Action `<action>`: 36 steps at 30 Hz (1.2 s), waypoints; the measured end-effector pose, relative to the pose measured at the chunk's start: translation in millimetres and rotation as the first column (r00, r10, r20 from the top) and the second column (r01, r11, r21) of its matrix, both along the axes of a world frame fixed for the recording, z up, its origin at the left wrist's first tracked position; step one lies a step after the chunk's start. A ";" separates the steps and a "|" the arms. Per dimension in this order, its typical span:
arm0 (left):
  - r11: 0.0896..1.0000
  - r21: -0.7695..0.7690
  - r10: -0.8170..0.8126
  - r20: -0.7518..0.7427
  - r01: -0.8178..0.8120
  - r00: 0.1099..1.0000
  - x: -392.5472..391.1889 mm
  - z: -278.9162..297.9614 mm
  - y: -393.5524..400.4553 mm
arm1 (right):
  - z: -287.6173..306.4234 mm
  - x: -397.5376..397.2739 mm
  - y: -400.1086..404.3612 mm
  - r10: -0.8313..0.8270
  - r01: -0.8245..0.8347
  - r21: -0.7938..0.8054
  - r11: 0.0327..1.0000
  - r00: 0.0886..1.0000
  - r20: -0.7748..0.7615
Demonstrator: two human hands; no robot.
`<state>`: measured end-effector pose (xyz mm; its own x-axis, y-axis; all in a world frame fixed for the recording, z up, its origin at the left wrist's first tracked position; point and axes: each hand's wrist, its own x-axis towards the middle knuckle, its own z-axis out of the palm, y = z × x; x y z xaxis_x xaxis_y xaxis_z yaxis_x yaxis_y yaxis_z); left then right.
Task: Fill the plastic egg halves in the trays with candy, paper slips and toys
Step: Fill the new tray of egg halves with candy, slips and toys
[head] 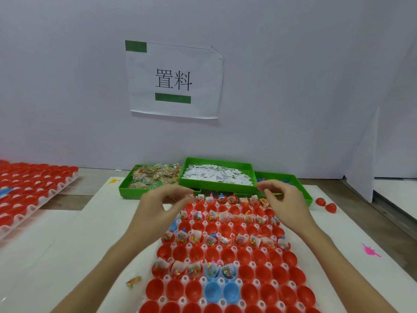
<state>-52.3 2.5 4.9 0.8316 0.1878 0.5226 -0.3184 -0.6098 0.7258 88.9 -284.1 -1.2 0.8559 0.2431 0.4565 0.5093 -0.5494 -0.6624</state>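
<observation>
A white tray of red egg halves and a few blue egg halves runs down the middle. Alternate rows hold candy packets and paper slips; the rows between are empty. My left hand and my right hand hover over the tray's far row with curled fingers, fingertips near the filled eggs. I cannot make out anything held in either hand. Behind stand green bins: candy, paper slips and toys, the last partly hidden by my right hand.
A second tray of red egg halves lies at the left. A loose candy packet lies left of the main tray. A pink toy and two loose red halves are on the right. A wall with a paper sign closes the back.
</observation>
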 end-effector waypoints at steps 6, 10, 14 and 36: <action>0.984 -0.172 -0.045 0.008 0.046 0.999 -23.4 -19.9 -16.0 | 28.1 28.4 34.8 0.076 -0.075 -0.292 0.954 0.997 -0.007; 0.968 -0.245 -0.042 0.040 0.051 0.998 -30.7 -21.8 -8.8 | 33.9 53.8 58.3 0.090 -0.111 -0.433 0.895 0.994 -0.069; 0.971 -0.231 -0.046 0.045 0.055 0.998 -30.7 -23.1 -7.3 | 31.8 73.9 70.9 0.048 -0.150 -0.517 0.843 0.977 -0.206; 0.977 -0.210 -0.028 0.001 0.028 1.000 -32.3 -20.9 -5.4 | 27.1 87.4 70.1 0.014 -0.086 -0.418 0.904 0.985 -0.172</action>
